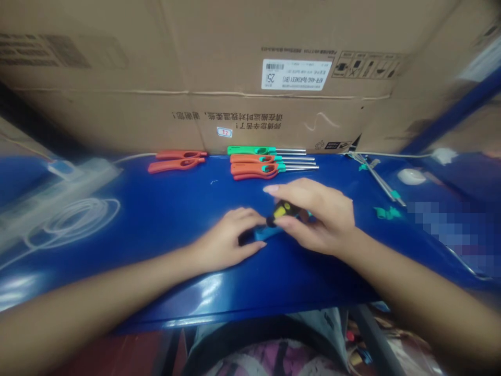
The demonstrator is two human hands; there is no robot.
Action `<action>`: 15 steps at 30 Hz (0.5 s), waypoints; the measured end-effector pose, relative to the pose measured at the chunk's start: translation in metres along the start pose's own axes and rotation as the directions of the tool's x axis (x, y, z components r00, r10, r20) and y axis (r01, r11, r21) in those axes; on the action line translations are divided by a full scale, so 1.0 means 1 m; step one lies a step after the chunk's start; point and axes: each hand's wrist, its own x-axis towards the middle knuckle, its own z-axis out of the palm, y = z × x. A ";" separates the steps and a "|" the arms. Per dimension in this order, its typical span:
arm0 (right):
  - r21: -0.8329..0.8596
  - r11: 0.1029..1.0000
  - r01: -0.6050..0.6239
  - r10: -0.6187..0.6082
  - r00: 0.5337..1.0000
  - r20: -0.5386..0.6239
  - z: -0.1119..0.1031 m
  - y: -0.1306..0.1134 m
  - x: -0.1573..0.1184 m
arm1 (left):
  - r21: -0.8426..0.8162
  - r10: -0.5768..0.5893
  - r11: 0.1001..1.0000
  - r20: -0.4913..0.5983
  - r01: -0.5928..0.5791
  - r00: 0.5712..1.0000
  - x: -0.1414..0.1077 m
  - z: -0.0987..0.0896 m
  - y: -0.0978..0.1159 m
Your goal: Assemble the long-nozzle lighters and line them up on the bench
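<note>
In the middle of the blue table, my left hand (229, 237) curls its fingers and thumb around a light-blue piece (263, 233), which looks like a lighter handle and is mostly hidden. My right hand (323, 216) grips a screwdriver (287, 209) by its black and yellow handle. The tool sits just above the blue piece; I cannot see its tip. A bit of teal shows by my right fingers. Beyond my hands lie long-nosed lighters: a green one (250, 150) at the back and orange ones (254, 170) in front, with metal tubes pointing right.
Orange handle shells (174, 165) lie at the back left. A power strip (58, 196) and a coiled white cable (74, 216) are at the left. Metal tubes (381, 180), teal pieces (387, 213) and a white round object (410, 176) lie right. Cardboard (235, 62) walls the back.
</note>
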 end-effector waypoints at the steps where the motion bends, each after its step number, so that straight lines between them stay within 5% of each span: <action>1: 0.055 0.998 -0.021 0.019 0.999 0.035 0.000 -0.001 0.000 | 0.001 0.002 1.000 -0.002 -0.002 1.000 0.000 0.000 0.000; 5: 0.231 0.967 -0.108 0.080 0.989 0.125 0.000 -0.003 0.002 | -0.001 0.002 1.000 -0.001 -0.002 1.000 0.000 0.000 0.000; 10: -0.012 1.000 -0.006 0.005 1.000 -0.017 0.000 0.003 -0.002 | -0.006 0.002 1.000 -0.007 -0.002 1.000 -0.001 0.000 0.000; 15: 0.238 0.956 -0.174 0.145 0.980 0.134 0.002 0.004 -0.003 | 0.005 0.003 1.000 0.015 -0.003 1.000 -0.001 0.000 -0.001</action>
